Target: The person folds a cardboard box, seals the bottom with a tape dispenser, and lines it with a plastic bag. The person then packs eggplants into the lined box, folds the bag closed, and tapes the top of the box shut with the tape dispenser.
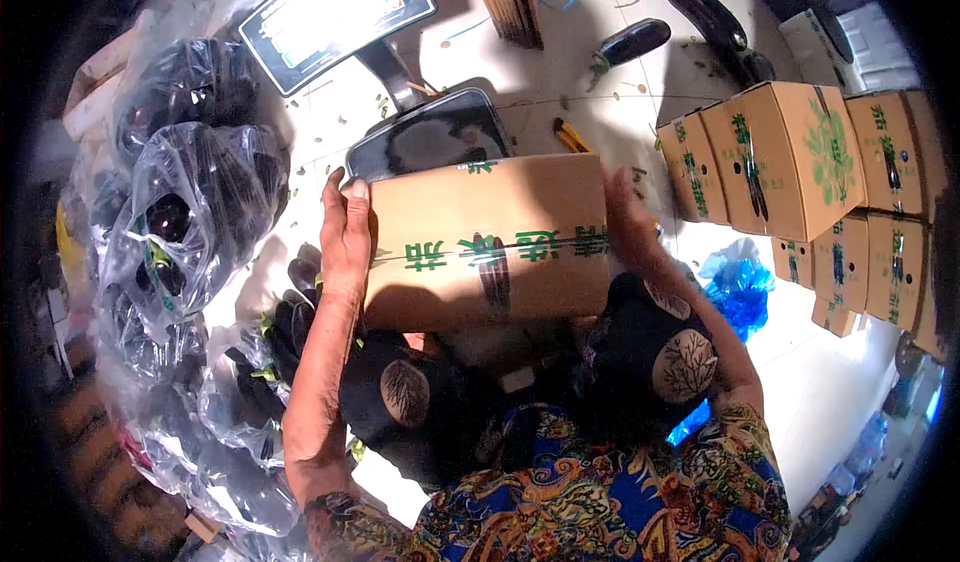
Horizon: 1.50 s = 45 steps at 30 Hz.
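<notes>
A closed cardboard box with green characters and an eggplant picture lies between my two hands, above my knees. My left hand presses against its left side, the thumb near the top left corner. Against the right side rests my right hand, slightly blurred. Just beyond the box stands a scale with a dark platform and a bright display; the box overlaps the platform's near edge in view, and whether they touch I cannot tell. A yellow and black cutter lies on the floor behind the box.
Clear plastic bags of eggplants fill the left side. Loose eggplants lie beside my left forearm, others on the floor at the upper right. Stacked cardboard boxes stand at right, near a blue plastic bag.
</notes>
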### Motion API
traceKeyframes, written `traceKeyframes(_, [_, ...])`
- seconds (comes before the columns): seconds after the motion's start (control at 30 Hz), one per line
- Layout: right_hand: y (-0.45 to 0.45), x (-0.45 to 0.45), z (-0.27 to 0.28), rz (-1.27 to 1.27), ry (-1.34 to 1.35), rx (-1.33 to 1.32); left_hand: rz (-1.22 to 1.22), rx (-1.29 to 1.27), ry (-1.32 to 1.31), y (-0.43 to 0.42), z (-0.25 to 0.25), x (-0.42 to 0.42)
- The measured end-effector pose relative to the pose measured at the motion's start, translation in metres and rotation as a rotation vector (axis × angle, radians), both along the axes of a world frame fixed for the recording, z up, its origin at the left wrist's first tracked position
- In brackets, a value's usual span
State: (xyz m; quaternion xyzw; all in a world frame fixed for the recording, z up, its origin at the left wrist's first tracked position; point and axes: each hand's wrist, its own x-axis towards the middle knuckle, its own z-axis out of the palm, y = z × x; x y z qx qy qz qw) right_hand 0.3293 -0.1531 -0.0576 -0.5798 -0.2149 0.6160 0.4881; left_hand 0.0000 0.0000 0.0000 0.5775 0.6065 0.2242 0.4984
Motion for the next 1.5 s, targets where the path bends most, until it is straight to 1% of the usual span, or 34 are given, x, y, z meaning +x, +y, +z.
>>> traceKeyframes(0.03, [-0.001,-0.010,0.015,-0.073,0.041,-0.043,-0.054,0.158,0.002,-0.007,-0.004,0.010])
traceKeyframes(0.07, [0.000,-0.015,0.027,-0.153,0.083,-0.087,-0.017,0.104,-0.011,-0.013,0.011,0.024])
traceKeyframes(0.1, [0.023,-0.047,0.019,-0.129,0.223,-0.079,-0.066,0.208,0.108,0.006,0.020,-0.005])
traceKeyframes(0.17, [0.027,-0.042,0.014,-0.124,0.231,-0.088,-0.125,0.112,0.016,0.003,0.023,0.005])
traceKeyframes(0.2, [0.025,-0.040,0.012,-0.131,0.232,-0.090,-0.129,0.028,-0.085,-0.002,0.024,0.009])
traceKeyframes(0.23, [0.021,-0.038,0.008,-0.144,0.234,-0.092,-0.192,0.034,-0.080,0.000,0.026,0.004])
traceKeyframes(0.3, [0.011,-0.032,0.002,-0.183,0.235,-0.096,-0.179,0.090,-0.200,0.004,0.003,-0.004])
traceKeyframes(0.37, [0.013,-0.032,-0.015,-0.221,0.242,-0.085,0.062,-0.127,-0.307,0.000,0.004,0.006])
traceKeyframes(0.4, [0.018,-0.032,-0.027,-0.227,0.247,-0.080,0.085,-0.155,-0.320,0.000,0.001,0.007])
traceKeyframes(0.53, [0.048,-0.034,-0.090,-0.226,0.281,-0.060,0.002,-0.084,-0.294,-0.003,0.000,0.018])
traceKeyframes(0.6, [0.048,-0.034,-0.117,-0.224,0.307,-0.063,-0.015,-0.076,-0.298,-0.001,0.000,0.025])
traceKeyframes(0.67, [0.030,-0.037,-0.138,-0.224,0.344,-0.077,-0.020,-0.068,-0.301,0.000,0.000,0.031])
traceKeyframes(0.77, [-0.012,-0.050,-0.155,-0.242,0.432,-0.077,-0.015,-0.050,-0.312,0.001,0.004,0.039])
traceKeyframes(0.87, [-0.039,-0.048,-0.149,-0.164,0.521,-0.132,-0.010,-0.033,-0.323,0.001,0.011,0.048])
traceKeyframes(0.9, [-0.043,-0.044,-0.143,-0.120,0.553,-0.160,-0.008,-0.021,-0.324,0.000,0.015,0.051])
traceKeyframes(1.0, [-0.034,-0.027,-0.123,0.028,0.291,-0.187,-0.005,0.031,-0.351,-0.002,0.031,0.061])
traceKeyframes(1.07, [-0.024,-0.003,-0.092,0.088,0.154,-0.162,-0.010,0.074,-0.388,-0.002,0.046,0.073])
traceKeyframes(1.1, [-0.030,0.003,-0.098,-0.045,0.114,0.140,-0.011,0.099,-0.410,-0.002,0.055,0.079])
traceKeyframes(1.13, [-0.029,0.018,-0.073,-0.029,-0.057,0.130,-0.016,0.125,-0.437,0.000,0.065,0.088])
traceKeyframes(1.17, [-0.027,0.037,-0.030,-0.002,-0.276,0.055,-0.018,0.159,-0.473,0.000,0.077,0.094])
traceKeyframes(1.23, [-0.028,0.066,0.046,-0.018,-0.532,-0.070,-0.047,0.241,-0.555,0.002,0.107,0.116])
traceKeyframes(1.3, [-0.041,0.082,0.067,-0.381,-0.036,0.223,-0.084,0.316,-0.661,0.002,0.141,0.143])
traceKeyframes(1.37, [-0.043,0.110,0.150,-0.517,0.084,0.147,-0.128,0.374,-0.776,-0.002,0.176,0.172])
traceKeyframes(1.43, [-0.043,0.151,0.188,-0.529,-0.355,0.317,-0.180,0.404,-0.885,-0.010,0.206,0.205])
traceKeyframes(1.5, [-0.056,0.187,0.226,-0.633,-0.298,0.366,-0.246,0.415,-0.999,-0.019,0.230,0.242])
